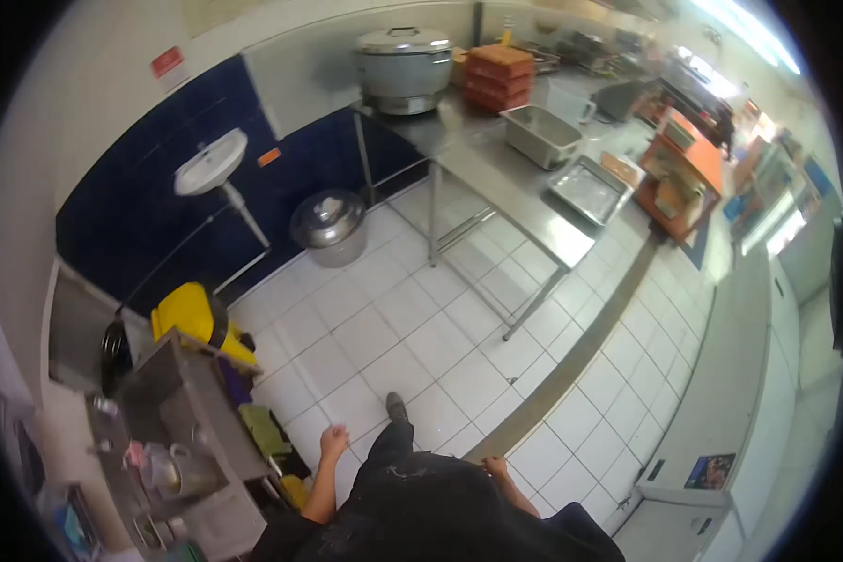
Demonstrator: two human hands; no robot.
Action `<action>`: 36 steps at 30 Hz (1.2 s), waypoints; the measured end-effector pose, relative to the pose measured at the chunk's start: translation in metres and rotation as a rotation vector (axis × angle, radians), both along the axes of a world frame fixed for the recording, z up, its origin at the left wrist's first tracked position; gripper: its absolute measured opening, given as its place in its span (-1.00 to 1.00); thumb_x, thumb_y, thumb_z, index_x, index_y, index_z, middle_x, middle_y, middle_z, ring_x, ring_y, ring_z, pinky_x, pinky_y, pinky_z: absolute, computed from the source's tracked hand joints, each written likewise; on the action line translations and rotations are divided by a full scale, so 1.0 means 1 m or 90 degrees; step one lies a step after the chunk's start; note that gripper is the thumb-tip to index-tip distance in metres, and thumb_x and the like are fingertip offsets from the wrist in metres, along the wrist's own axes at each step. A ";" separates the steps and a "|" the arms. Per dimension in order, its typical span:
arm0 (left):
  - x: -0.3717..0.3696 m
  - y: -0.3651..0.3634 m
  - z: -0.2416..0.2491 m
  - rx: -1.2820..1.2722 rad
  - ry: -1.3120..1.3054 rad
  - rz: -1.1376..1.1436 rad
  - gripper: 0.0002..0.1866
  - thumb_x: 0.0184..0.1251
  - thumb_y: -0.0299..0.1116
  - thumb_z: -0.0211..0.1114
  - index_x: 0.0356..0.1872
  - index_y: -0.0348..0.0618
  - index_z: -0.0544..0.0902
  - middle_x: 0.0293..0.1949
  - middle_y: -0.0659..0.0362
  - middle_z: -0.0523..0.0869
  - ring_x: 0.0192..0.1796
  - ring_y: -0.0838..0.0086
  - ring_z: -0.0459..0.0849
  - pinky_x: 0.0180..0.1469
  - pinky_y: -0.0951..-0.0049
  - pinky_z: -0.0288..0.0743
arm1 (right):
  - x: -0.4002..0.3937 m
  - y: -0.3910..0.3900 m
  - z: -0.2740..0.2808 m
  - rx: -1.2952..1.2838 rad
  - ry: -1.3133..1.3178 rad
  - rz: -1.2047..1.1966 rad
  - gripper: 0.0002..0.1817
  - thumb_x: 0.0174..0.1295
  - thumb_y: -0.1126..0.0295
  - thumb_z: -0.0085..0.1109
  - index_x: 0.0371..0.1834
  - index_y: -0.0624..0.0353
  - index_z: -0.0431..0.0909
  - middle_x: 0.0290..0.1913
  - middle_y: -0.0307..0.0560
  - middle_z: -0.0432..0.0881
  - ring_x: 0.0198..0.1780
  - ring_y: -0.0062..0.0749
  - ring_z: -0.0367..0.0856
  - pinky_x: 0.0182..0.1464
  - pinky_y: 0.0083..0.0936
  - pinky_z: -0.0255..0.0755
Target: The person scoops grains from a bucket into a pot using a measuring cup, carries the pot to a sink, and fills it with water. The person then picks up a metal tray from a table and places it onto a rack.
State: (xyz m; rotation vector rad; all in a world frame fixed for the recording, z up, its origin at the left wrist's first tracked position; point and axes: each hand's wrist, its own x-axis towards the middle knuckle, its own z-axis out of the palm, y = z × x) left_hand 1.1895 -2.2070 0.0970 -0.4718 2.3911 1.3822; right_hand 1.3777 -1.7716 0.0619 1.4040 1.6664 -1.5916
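My left hand (334, 439) hangs over the white floor tiles beside my leg, its fingers curled in and nothing seen in them. Close to my dark clothing, my right hand (495, 465) is small in view, its fingers also curled, with no object visible in it. My shoe (397, 407) is on the tiled floor (412, 337) ahead of my body. Nearest to my left hand is the steel sink unit (206, 412), with a jug (170, 471) in its basin. Neither hand touches any of these things.
A steel table (482, 183) ahead carries a large rice cooker (403, 70), red crates (498, 80), a deep pan (541, 134) and a shallow tray (590, 190). A lidded pot (330, 225) and yellow bin (192, 314) stand on the floor. White cabinets (721, 421) line the right.
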 end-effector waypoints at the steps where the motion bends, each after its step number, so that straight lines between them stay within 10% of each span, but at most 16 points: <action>1: 0.000 -0.020 -0.047 -0.101 -0.007 -0.060 -0.71 0.38 -0.18 0.14 -0.16 -0.20 0.65 -0.46 0.05 0.71 -0.48 0.34 0.68 -0.41 0.31 0.55 | -0.008 0.000 0.005 0.005 0.001 -0.031 -0.69 0.19 0.36 0.07 -0.13 0.37 0.59 -0.36 0.12 0.68 -0.43 -0.23 0.68 -0.51 -0.27 0.50; 4: 0.013 -0.031 -0.041 -0.152 -0.225 -0.357 -0.73 0.31 -0.16 0.15 -0.28 -0.14 0.65 -0.47 0.11 0.69 -0.43 0.26 0.68 -0.35 0.16 0.57 | -0.020 -0.004 -0.001 0.067 0.008 -0.016 -0.67 0.14 0.37 0.05 -0.15 0.40 0.62 -0.34 0.12 0.70 -0.40 -0.19 0.69 -0.43 -0.23 0.53; 6: 0.008 -0.006 -0.029 -0.020 -0.536 0.034 -0.65 0.27 -0.02 0.17 -0.17 -0.04 0.68 -0.30 0.16 0.70 -0.21 0.21 0.67 -0.11 -0.11 0.54 | -0.032 0.002 -0.038 0.202 -0.002 0.061 -0.64 0.09 0.34 0.09 -0.17 0.44 0.65 -0.32 0.09 0.72 -0.35 -0.18 0.69 -0.30 -0.27 0.55; 8: -0.037 0.027 -0.030 -0.007 -0.586 0.036 -0.65 0.28 -0.02 0.17 -0.15 -0.05 0.68 -0.30 0.14 0.71 -0.18 0.19 0.67 -0.09 -0.10 0.54 | -0.046 0.004 -0.014 0.194 0.037 -0.007 -0.63 0.08 0.32 0.11 -0.19 0.44 0.66 -0.31 0.08 0.73 -0.32 -0.19 0.69 -0.25 -0.30 0.55; 15: -0.245 0.171 -0.022 -0.077 -0.445 -0.315 -0.62 0.29 -0.02 0.15 -0.11 -0.06 0.69 -0.27 0.08 0.72 -0.10 0.13 0.67 -0.02 -0.08 0.52 | -0.121 0.042 0.024 0.179 0.028 -0.180 -0.61 0.18 0.20 0.18 -0.11 0.31 0.70 -0.20 0.01 0.75 -0.18 -0.27 0.71 -0.10 -0.35 0.55; 17: -0.320 0.188 -0.095 -0.207 -0.105 -0.685 -0.59 0.31 0.00 0.10 -0.13 -0.10 0.70 -0.17 -0.05 0.71 -0.07 0.09 0.67 -0.03 0.01 0.53 | -0.135 0.042 0.041 0.131 0.052 -0.314 -0.63 0.20 0.23 0.16 -0.12 0.32 0.69 -0.21 0.02 0.75 -0.20 -0.27 0.71 -0.09 -0.35 0.55; 19: -0.375 0.220 -0.062 -0.069 -0.116 -0.491 -0.58 0.33 -0.05 0.01 -0.30 -0.15 0.71 -0.41 0.02 0.75 -0.26 0.16 0.75 -0.08 0.13 0.57 | -0.141 0.043 0.039 0.082 0.081 -0.437 -0.65 0.21 0.26 0.14 -0.14 0.34 0.69 -0.22 0.04 0.74 -0.22 -0.27 0.71 -0.08 -0.36 0.55; 20: -0.408 0.240 -0.056 -0.074 -0.148 -0.456 -0.78 0.38 -0.21 0.15 -0.28 -0.11 0.65 -0.47 0.17 0.72 -0.53 0.46 0.72 -0.61 0.48 0.47 | -0.140 0.048 0.027 0.127 0.048 -0.392 -0.66 0.21 0.28 0.13 -0.17 0.37 0.69 -0.23 0.07 0.74 -0.22 -0.25 0.71 -0.08 -0.35 0.55; 28: -0.502 0.352 -0.034 -0.088 -0.073 -0.405 -0.73 0.37 -0.16 0.16 -0.09 -0.08 0.65 -0.37 0.15 0.74 -0.49 0.49 0.71 -0.56 0.49 0.52 | -0.131 0.077 0.019 0.212 0.003 -0.402 -0.65 0.16 0.27 0.12 -0.27 0.40 0.70 -0.33 0.09 0.74 -0.27 -0.32 0.69 -0.18 -0.38 0.52; 36: -0.411 0.545 0.045 0.110 -0.196 -0.429 -0.69 0.39 -0.14 0.19 0.01 -0.07 0.63 -0.25 0.17 0.76 -0.37 0.54 0.71 -0.41 0.53 0.53 | -0.062 0.158 -0.059 0.117 -0.054 -0.601 -0.73 0.18 0.34 0.07 -0.28 0.35 0.63 -0.34 0.09 0.70 -0.37 -0.22 0.67 -0.34 -0.33 0.50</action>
